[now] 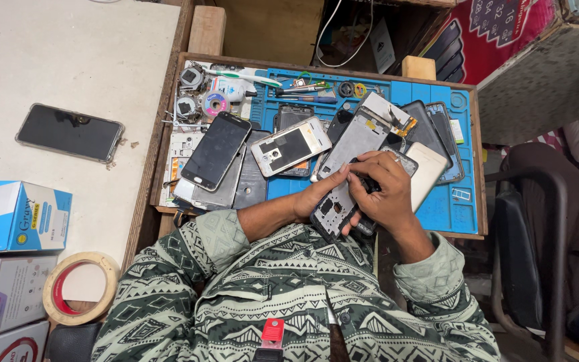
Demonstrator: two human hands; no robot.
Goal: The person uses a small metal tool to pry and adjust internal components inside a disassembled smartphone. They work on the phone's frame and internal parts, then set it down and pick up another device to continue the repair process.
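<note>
Both my hands meet over the lower middle of a blue work mat [447, 211]. My left hand [322, 194] grips the side of an opened phone body [333, 208], a dark frame with its inner parts showing. My right hand [387, 188] is curled over the top of the same phone, fingers pressing on it. Under and around the hands lie several dismantled phones: a grey back panel [356, 137], a silver frame [291, 145] and a black phone with a dark screen [216, 150].
Small tools, tape rolls and a toothbrush [239, 75] crowd the mat's far edge. On the white table to the left lie a black phone [70, 132], blue boxes [15, 216] and a tape roll [78, 287]. A dark chair [537, 234] stands to the right.
</note>
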